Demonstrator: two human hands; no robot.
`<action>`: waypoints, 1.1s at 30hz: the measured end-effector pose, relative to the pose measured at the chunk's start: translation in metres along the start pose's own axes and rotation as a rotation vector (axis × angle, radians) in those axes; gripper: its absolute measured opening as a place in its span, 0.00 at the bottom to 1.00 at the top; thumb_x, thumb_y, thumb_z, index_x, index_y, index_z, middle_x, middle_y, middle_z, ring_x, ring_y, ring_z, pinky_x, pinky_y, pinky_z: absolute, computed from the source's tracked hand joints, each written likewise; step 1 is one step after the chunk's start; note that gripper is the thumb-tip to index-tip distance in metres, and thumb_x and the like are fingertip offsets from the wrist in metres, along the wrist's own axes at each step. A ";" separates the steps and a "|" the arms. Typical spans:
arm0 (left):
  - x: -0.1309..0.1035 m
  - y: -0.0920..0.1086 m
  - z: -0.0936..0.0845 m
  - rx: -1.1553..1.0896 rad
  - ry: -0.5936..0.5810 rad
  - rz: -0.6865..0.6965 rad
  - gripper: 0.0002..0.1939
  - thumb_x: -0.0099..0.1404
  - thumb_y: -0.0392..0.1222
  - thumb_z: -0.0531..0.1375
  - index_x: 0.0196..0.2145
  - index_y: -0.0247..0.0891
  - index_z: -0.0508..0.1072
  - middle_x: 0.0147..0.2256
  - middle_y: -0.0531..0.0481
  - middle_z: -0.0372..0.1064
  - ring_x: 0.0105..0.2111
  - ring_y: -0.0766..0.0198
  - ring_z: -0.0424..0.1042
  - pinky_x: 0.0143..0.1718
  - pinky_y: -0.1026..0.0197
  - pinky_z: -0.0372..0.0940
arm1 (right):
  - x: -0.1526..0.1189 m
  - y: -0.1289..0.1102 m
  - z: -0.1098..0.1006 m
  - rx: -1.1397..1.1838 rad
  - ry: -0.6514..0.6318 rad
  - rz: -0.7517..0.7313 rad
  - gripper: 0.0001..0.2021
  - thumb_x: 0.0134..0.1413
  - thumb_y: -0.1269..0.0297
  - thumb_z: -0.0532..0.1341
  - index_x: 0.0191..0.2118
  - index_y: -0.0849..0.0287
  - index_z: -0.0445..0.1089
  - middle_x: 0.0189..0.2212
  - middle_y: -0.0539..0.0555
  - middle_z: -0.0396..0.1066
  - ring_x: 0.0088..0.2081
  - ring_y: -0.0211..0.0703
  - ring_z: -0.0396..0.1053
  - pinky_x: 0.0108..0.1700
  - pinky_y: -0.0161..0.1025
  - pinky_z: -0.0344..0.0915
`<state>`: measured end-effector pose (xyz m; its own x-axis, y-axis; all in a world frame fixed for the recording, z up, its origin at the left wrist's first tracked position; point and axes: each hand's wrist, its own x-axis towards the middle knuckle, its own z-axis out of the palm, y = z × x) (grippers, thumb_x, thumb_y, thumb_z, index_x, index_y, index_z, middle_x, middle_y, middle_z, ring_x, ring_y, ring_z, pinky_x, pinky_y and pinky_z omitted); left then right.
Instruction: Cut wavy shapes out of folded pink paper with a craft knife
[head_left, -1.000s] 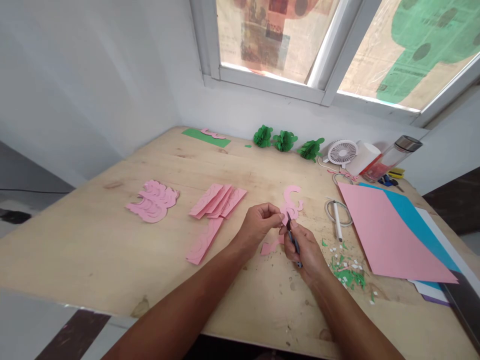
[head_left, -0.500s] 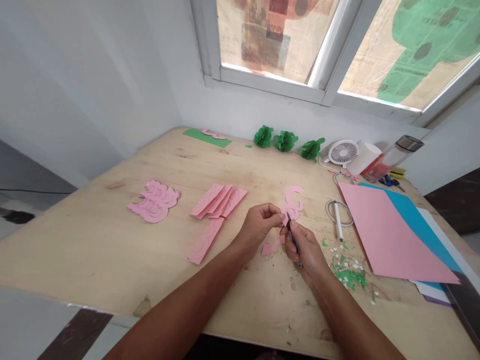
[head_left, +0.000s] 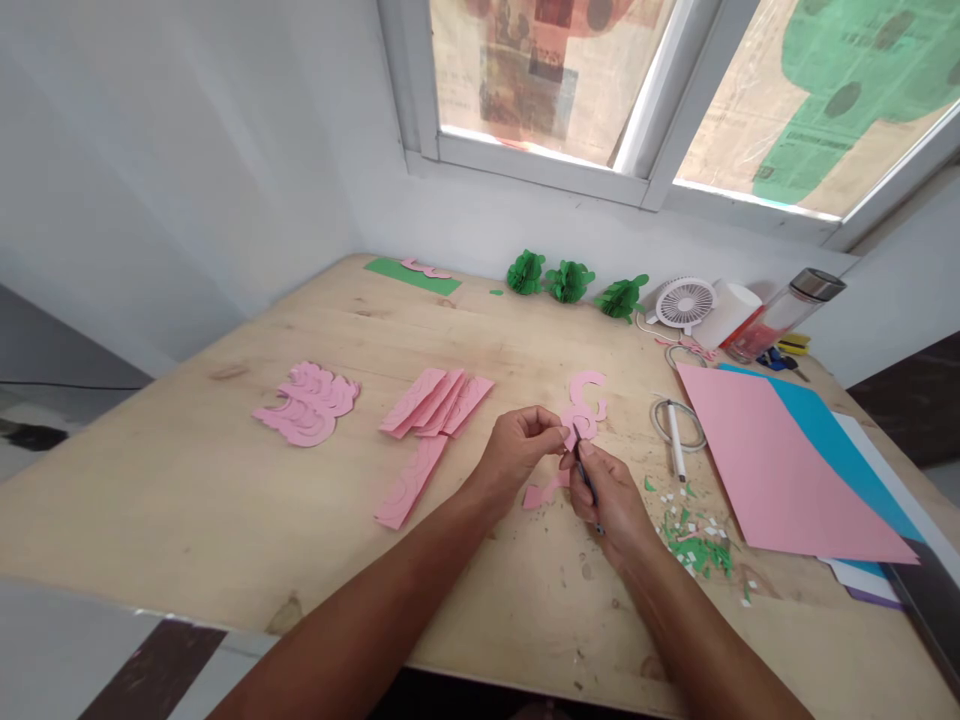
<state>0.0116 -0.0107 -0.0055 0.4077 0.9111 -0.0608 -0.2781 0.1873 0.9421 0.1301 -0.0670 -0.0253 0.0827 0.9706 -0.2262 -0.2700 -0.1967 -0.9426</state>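
Observation:
My left hand (head_left: 521,447) pinches the edge of a pink paper cutout (head_left: 581,424) between thumb and fingertips. In my right hand (head_left: 611,490) is a slim dark tool (head_left: 589,478), pen-like in outline, with its tip against the cutout; its exact kind does not show. Just beyond the fingers, a curved pink paper piece (head_left: 581,383) lies close to the cutout. Under the hands rests a pink paper scrap (head_left: 536,496). To the left are folded pink paper strips (head_left: 435,400) with drawn curves and a stack of scalloped pink cutouts (head_left: 311,400).
Green paper balls (head_left: 571,281), a small white fan (head_left: 685,303) and a clear bottle (head_left: 780,318) stand along the back. Coloured sheets (head_left: 787,470) lie at the right, beside a white pen (head_left: 676,440) and green scraps (head_left: 701,555). A green strip (head_left: 412,276) lies at the back left.
The camera view has shifted very slightly. Both hands keep their place on the cutout, and the slim dark tool has turned a little in the right hand.

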 end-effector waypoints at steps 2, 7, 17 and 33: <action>0.000 0.000 0.000 -0.004 -0.003 0.002 0.07 0.53 0.40 0.59 0.21 0.35 0.68 0.18 0.53 0.64 0.23 0.67 0.65 0.32 0.61 0.60 | 0.000 0.001 0.000 0.006 -0.001 -0.008 0.17 0.53 0.50 0.56 0.28 0.61 0.65 0.11 0.41 0.49 0.13 0.28 0.39 0.15 0.29 0.35; 0.000 0.000 0.000 -0.006 -0.004 0.010 0.07 0.52 0.41 0.60 0.21 0.35 0.69 0.18 0.53 0.65 0.23 0.67 0.65 0.32 0.61 0.60 | 0.000 0.002 0.000 -0.002 -0.003 -0.013 0.17 0.54 0.50 0.56 0.29 0.61 0.65 0.10 0.41 0.49 0.13 0.28 0.40 0.15 0.29 0.35; 0.001 -0.003 -0.001 -0.021 -0.035 0.018 0.08 0.53 0.41 0.59 0.22 0.34 0.68 0.19 0.53 0.65 0.22 0.68 0.65 0.33 0.61 0.60 | 0.001 0.000 0.000 -0.014 0.008 0.011 0.18 0.51 0.48 0.57 0.27 0.61 0.64 0.10 0.41 0.49 0.13 0.28 0.39 0.14 0.29 0.35; 0.000 0.003 0.002 -0.035 0.065 -0.042 0.06 0.48 0.38 0.62 0.20 0.34 0.69 0.19 0.54 0.65 0.23 0.69 0.64 0.32 0.63 0.61 | 0.003 0.002 -0.003 -0.030 0.000 0.007 0.18 0.51 0.49 0.58 0.28 0.62 0.65 0.10 0.40 0.50 0.12 0.27 0.39 0.14 0.30 0.33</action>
<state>0.0126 -0.0105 -0.0025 0.3629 0.9238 -0.1223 -0.2925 0.2375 0.9263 0.1330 -0.0647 -0.0284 0.0812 0.9690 -0.2332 -0.2419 -0.2078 -0.9478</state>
